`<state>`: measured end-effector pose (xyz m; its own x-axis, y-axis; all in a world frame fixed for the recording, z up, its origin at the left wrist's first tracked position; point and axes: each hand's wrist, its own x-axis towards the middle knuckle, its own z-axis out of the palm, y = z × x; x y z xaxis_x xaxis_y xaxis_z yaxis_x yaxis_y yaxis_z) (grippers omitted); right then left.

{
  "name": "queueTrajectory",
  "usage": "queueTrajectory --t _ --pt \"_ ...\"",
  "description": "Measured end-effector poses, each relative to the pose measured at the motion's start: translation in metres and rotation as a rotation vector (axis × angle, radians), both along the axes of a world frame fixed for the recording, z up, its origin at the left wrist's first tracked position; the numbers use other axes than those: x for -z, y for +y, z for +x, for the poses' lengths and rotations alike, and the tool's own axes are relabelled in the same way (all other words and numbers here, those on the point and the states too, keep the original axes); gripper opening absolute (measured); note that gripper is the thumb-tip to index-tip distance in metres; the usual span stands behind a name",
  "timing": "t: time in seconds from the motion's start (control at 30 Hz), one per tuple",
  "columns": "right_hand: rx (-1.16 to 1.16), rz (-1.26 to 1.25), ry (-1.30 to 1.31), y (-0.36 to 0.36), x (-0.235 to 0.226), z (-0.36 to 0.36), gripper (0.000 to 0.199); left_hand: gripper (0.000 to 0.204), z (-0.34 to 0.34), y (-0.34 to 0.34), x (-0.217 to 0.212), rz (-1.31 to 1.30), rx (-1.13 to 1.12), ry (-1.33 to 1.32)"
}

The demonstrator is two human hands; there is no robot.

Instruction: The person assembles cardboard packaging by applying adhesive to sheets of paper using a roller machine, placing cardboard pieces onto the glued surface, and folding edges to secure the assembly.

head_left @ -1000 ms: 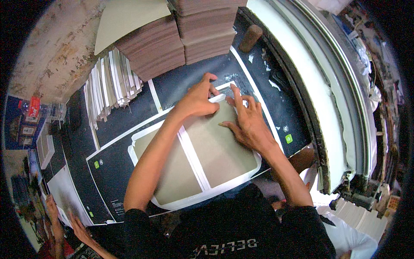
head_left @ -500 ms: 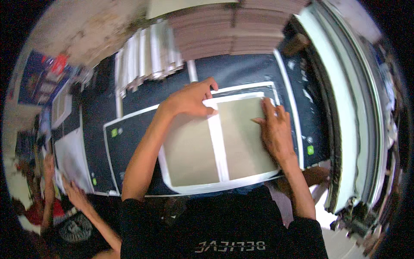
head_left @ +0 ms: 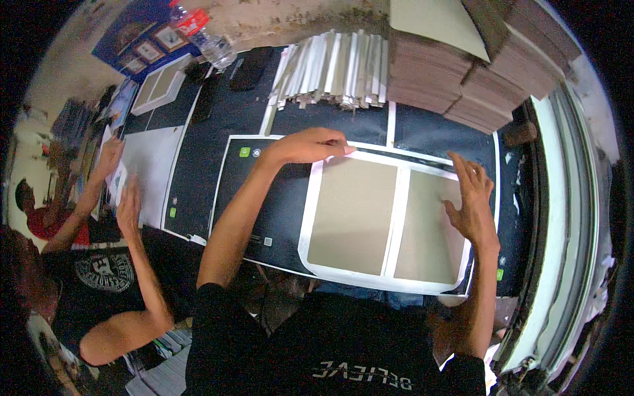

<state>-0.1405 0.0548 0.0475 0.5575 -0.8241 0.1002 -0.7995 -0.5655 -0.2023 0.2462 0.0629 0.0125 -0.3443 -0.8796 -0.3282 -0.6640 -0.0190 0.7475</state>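
In front of me on a dark work mat lies an opened book cover point(head_left: 353, 214): two grey-brown boards on white paper, with a white strip between them and a white margin around. My left hand point(head_left: 310, 146) reaches over its far left corner. The thumb and fingers press together on the far paper edge. At the far right corner, my right hand point(head_left: 474, 201) has its fingers spread and bent, over the right board's edge, holding nothing. Under the cover, a larger dark panel with a white border point(head_left: 264, 191) extends to the left.
Stacks of brown board point(head_left: 426, 72) and a bundle of pale strips point(head_left: 330, 69) stand behind. A plastic bottle point(head_left: 214, 46) is at the far left. To the left, a co-worker's hands point(head_left: 129, 204) rest near a white sheet point(head_left: 155, 155). Long pale machine rails point(head_left: 555, 218) run along the right.
The view has turned left. My left hand has moved from the middle strip to the cover's far left corner. My right hand stays at the right edge, fingers spread wider.
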Motion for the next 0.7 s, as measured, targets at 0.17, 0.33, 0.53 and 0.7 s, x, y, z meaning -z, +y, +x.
queueTrajectory --t 0.17,0.33,0.53,0.7 --pt "-0.15 0.231 0.158 -0.029 -0.002 0.035 0.119 0.068 0.006 0.046 0.017 -0.277 -0.208 0.157" --pt "-0.302 0.524 -0.261 -0.055 0.005 0.066 0.107 0.059 -0.029 0.05 0.04 -0.486 -0.359 0.452" --pt "-0.277 0.599 -0.115 -0.078 -0.002 0.086 0.084 0.052 -0.027 0.064 0.019 -0.496 -0.413 0.424" --pt "-0.259 0.708 -0.044 -0.076 -0.019 0.106 0.091 0.047 0.003 0.078 -0.011 -0.475 -0.359 0.509"
